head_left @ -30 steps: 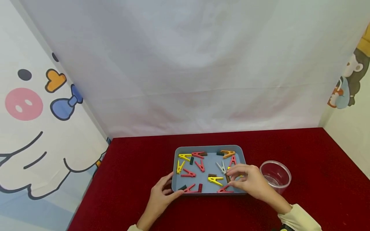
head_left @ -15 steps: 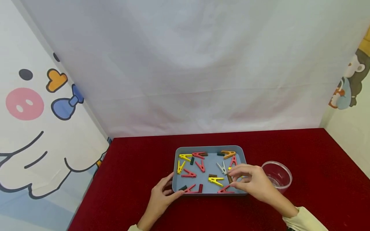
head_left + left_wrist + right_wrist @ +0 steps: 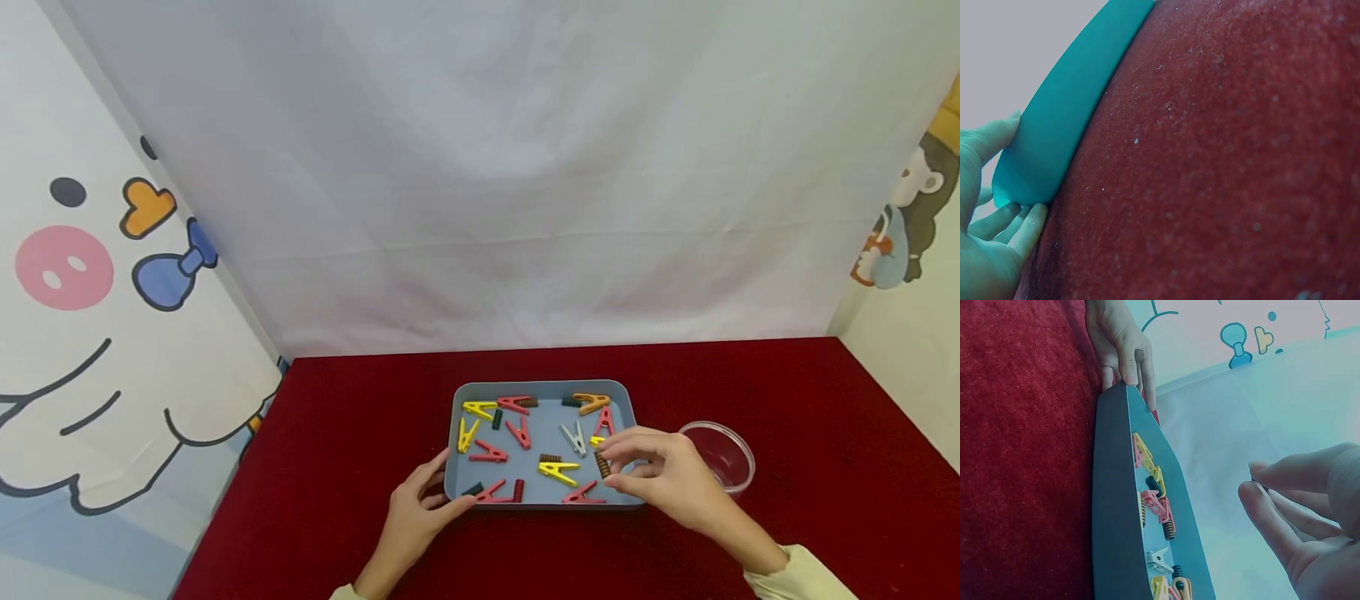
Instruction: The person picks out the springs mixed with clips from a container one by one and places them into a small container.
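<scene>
Brown coil (image 3: 603, 465) sits in the right hand (image 3: 663, 475), pinched between thumb and fingertips, over the right side of the grey-blue tray (image 3: 543, 425). Left hand (image 3: 414, 504) grips the tray's near-left corner, thumb at the rim, fingers against the outside. Our hands are well apart.

Handling, as we judge it: coil very light, springy along its length, hard to break, apt to roll or flick away if squeezed off-centre. We would take it by fingertips across the middle, lightly; its ridges should give some bite. The wrist view shows only a dark sliver of it, so its exact seating we cannot tell.

Around it: grey clip (image 3: 574, 439) to the left, yellow clip (image 3: 558, 473) with another brown coil (image 3: 551, 457) alongside, red clip (image 3: 583, 493) by the near wall. Fingers partly cover a small yellow piece (image 3: 597, 441). Clear cup (image 3: 726, 454) on the red-covered counter (image 3: 360, 433), right of the tray; the right hand and wrist overlap its near side in our head view. Tray's right wall stands between coil and cup.
</scene>
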{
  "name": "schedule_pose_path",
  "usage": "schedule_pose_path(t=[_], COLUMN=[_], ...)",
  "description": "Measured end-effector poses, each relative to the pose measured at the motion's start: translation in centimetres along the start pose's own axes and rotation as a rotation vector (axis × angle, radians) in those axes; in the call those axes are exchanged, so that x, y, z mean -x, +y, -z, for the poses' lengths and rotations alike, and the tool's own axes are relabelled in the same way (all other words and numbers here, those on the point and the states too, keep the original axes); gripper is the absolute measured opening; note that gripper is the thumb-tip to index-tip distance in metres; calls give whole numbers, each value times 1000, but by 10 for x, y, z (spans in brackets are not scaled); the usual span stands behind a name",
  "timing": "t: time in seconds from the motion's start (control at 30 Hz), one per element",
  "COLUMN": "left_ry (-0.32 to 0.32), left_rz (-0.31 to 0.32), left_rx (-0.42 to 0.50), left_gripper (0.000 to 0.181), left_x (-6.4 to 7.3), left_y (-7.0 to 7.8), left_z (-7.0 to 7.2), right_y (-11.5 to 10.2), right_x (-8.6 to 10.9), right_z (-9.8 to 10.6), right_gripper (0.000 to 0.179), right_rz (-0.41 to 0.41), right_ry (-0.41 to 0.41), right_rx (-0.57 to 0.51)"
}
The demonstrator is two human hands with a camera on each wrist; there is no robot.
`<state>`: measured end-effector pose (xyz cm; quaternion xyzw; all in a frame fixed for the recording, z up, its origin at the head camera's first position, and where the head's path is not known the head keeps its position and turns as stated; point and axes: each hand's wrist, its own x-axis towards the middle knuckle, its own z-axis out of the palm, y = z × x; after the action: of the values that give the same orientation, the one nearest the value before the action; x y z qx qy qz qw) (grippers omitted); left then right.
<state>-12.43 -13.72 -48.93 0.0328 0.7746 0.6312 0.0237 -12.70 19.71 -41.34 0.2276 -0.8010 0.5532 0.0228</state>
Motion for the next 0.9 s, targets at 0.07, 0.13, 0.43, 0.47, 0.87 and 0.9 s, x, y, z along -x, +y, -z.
schedule_pose_path(t=[0.07, 0.13, 0.43, 0.47, 0.87, 0.9], left_ry=[10, 16, 29, 30, 20, 23], left_rz=[-3, -7, -27, -29, -45, -51], left_rx=[-7, -9, -9, -8, 8, 9], left_gripper=[71, 71, 71, 71, 70, 70], left_x=[-1, -2, -4, -4, -4, -4], left_y=[-6, -12, -19, -19, -19, -18], left_z=[0, 0, -1, -1, 0, 0], right_y=[-1, -1, -3, -3, -4, -5], right_x=[1, 1, 7, 7, 11, 11], right_z=[2, 3, 13, 14, 23, 24], right_gripper=[18, 18, 20, 20, 21, 21], right_rz=[11, 21, 2, -3, -7, -2], right_ry=[-1, -3, -12, -11, 28, 28], right_rx=[5, 9, -21, -18, 34, 32])
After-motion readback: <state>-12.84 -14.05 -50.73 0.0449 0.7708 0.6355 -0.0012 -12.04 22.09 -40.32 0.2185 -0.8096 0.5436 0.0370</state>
